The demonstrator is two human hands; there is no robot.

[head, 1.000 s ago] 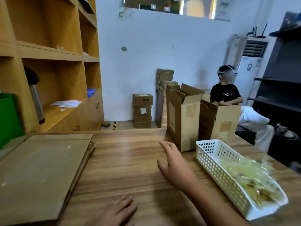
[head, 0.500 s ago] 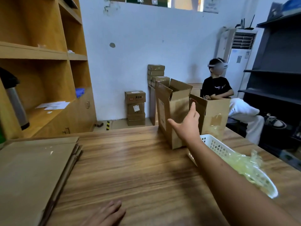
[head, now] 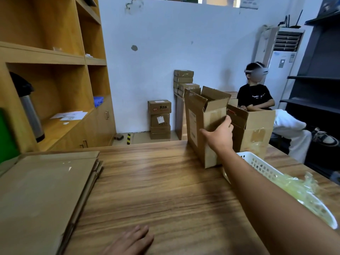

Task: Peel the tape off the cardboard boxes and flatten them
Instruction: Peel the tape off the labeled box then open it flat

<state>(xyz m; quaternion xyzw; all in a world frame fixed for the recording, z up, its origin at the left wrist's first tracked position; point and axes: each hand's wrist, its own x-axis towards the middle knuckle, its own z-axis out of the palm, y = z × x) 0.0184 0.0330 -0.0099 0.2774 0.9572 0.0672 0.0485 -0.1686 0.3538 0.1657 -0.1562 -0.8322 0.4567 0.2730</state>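
The right hand (head: 219,134) arrives at the next cardboard box (head: 192,111)
Upright at the counter's (head: 165,181) far side, flaps open, the box now meets spread, ungripping fingers (head: 228,121) that lay on the counter a second ago; pulling it close for peeling looks next. The left hand (head: 132,242) rests open.

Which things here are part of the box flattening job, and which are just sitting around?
Job: open box, second box, flattened cardboard stack, basket of peeled tape.
Lying about: thermos, shelf papers, sealed floor boxes, air conditioner.
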